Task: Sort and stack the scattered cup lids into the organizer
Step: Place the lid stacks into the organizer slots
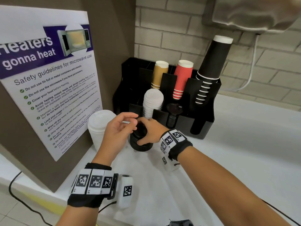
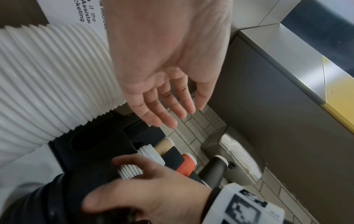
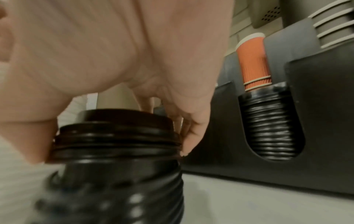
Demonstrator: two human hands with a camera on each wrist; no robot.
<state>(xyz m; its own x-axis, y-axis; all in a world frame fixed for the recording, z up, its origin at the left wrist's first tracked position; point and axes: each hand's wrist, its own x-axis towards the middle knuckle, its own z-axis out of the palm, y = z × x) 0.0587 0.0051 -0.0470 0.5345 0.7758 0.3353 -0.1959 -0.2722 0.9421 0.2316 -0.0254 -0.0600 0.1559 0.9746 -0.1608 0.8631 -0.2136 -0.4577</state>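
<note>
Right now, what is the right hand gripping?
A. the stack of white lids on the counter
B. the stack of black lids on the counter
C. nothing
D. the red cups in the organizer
B: the right hand has its fingers and thumb round the top of the black lids standing on the counter.

Head view bright, even indoor light, soft shadows only; white counter point(image 1: 244, 144) near washed out, poster point(image 1: 48, 79) text sharp at centre, lines bowed toward the edges by wide-angle distortion. Left wrist view well lit, palm of left hand point(image 2: 162, 68) close and soft, bottom corner blurred. Right wrist view dimmer, warm cast, motion blur throughout; black lid stack point(image 3: 114, 151) smeared with small specular glints low down.
</note>
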